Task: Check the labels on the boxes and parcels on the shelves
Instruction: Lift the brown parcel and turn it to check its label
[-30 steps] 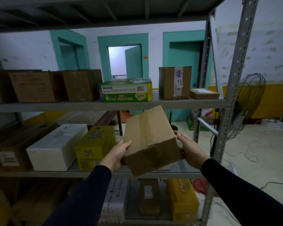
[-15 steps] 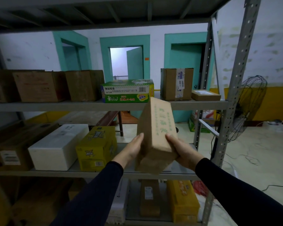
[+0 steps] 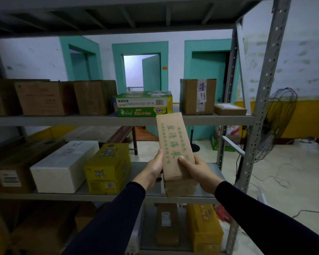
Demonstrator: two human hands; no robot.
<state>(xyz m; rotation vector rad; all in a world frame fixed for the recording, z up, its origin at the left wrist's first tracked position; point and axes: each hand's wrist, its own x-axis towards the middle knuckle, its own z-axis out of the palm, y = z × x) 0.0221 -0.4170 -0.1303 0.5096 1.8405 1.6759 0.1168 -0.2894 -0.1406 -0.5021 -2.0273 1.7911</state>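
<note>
Rotated upright since the earlier frame, the cardboard box [image 3: 174,150] is held by left hand [image 3: 154,169] and right hand [image 3: 198,170], green print facing the person for inspection; reshelving likely follows.

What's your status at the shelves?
Left hand and right hand grip cardboard box, green-printed face toward camera. No shipping label visible on it. Nothing in the way.
</note>
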